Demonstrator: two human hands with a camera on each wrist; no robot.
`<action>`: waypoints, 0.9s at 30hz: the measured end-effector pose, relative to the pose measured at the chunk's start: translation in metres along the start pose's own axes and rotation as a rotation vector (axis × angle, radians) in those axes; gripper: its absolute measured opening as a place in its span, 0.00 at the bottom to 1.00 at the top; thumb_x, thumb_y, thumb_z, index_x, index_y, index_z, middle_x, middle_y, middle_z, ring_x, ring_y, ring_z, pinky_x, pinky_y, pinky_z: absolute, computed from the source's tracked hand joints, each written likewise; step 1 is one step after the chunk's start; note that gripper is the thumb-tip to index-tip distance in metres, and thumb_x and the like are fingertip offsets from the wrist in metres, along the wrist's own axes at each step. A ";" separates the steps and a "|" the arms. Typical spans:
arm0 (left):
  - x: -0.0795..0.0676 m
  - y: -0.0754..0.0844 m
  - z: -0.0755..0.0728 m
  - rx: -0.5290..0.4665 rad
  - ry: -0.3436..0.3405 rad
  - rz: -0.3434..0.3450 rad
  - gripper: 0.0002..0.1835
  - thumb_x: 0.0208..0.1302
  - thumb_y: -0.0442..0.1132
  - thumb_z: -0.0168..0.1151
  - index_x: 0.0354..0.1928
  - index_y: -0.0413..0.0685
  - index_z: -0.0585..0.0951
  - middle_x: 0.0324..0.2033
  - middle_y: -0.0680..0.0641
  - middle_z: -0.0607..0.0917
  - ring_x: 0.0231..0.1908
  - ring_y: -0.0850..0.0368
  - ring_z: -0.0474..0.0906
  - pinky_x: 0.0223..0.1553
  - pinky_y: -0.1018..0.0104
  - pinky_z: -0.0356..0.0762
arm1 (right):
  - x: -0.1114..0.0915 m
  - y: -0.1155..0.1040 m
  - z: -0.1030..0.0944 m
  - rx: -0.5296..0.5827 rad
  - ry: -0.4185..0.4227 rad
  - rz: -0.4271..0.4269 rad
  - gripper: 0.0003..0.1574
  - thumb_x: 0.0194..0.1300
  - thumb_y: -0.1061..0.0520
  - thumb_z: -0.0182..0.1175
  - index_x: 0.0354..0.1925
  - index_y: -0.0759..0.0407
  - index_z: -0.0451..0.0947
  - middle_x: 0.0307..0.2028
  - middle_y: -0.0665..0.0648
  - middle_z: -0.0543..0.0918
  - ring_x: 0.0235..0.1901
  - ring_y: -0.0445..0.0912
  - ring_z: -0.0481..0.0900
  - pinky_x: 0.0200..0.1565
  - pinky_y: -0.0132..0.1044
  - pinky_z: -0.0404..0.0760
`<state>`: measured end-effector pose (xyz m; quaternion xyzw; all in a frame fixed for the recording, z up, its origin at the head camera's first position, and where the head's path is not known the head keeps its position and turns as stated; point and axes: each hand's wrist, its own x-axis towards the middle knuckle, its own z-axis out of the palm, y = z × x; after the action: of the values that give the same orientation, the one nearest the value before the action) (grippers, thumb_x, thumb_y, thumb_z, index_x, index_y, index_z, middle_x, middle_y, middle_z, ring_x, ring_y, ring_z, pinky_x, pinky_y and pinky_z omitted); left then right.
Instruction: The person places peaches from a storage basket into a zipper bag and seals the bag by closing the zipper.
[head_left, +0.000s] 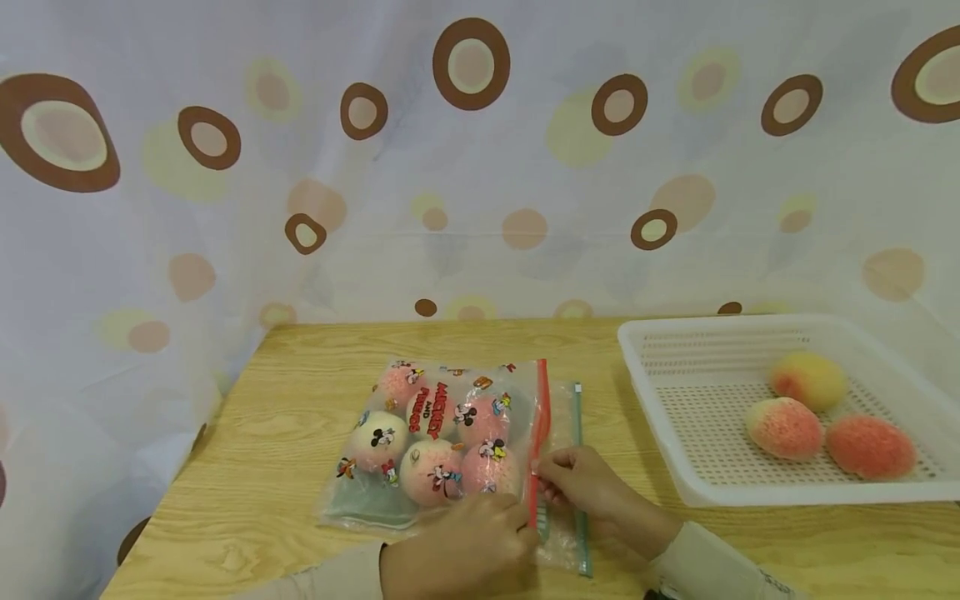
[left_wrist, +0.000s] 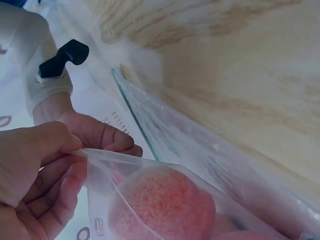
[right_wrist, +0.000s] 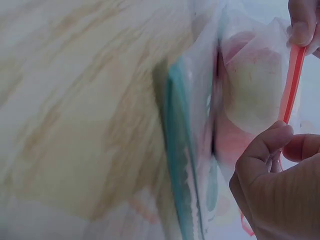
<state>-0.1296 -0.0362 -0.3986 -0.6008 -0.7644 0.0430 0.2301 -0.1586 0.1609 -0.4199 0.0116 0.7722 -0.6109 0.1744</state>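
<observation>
A clear zip bag (head_left: 517,400) printed with cartoon figures lies on the table with several peaches (head_left: 431,473) inside. Its red zip strip (head_left: 542,400) runs along the right side. My left hand (head_left: 476,542) pinches the near corner of the bag at the red strip; the left wrist view shows thumb and fingertips on the clear film beside a peach (left_wrist: 162,202). Farther along the same strip, my right hand (head_left: 592,487) pinches it between thumb and forefinger, plain in the right wrist view (right_wrist: 280,175). Beneath lies another clear bag with a teal zip strip (head_left: 578,433).
A white mesh basket (head_left: 660,433) stands at the right of the wooden table (head_left: 255,467), holding a yellowish peach (head_left: 813,379), a pink one (head_left: 783,427) and a redder one (head_left: 870,447). Behind the table hangs a patterned curtain (head_left: 465,158).
</observation>
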 end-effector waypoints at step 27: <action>-0.002 -0.001 0.003 -0.128 -0.030 0.050 0.03 0.58 0.42 0.64 0.27 0.59 0.81 0.24 0.62 0.77 0.26 0.70 0.71 0.27 0.80 0.70 | 0.034 -0.001 -0.012 0.056 0.238 0.006 0.15 0.70 0.58 0.54 0.31 0.68 0.78 0.20 0.51 0.76 0.22 0.38 0.72 0.24 0.26 0.73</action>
<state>-0.1311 -0.0380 -0.4014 -0.6326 -0.7536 0.0088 0.1785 -0.1937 0.1651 -0.4263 0.0915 0.7700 -0.6259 0.0829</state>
